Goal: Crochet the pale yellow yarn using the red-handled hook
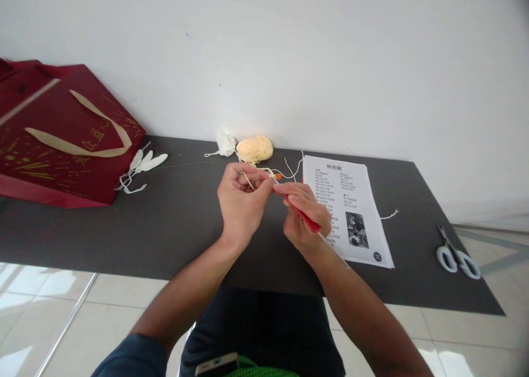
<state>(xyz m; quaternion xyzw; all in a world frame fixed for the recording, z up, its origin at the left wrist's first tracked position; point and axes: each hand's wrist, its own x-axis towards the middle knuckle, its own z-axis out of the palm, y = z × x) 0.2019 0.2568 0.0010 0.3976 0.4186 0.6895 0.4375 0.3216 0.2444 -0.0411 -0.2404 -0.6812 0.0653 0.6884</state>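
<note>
My right hand (306, 214) is closed around a crochet hook with a red handle (303, 214), its tip pointing left toward my other hand. My left hand (244, 199) pinches a small bit of pale yarn (270, 173), and a strand runs over its fingers. The two hands almost meet at the hook's tip, where fingers partly hide the stitches. Just behind them lie a cream yarn ball (255, 148) and a smaller white yarn ball (226, 144). A small orange piece (278, 176) shows beside the yarn.
Printed sheets (374, 222) lie right of my hands on the dark table (173, 239). Scissors with pale handles (457, 258) rest near the right edge. At left stand a dark red gift bag (53, 162) and white leaf-shaped pieces (151, 162). A white wall (264, 63) closes the back.
</note>
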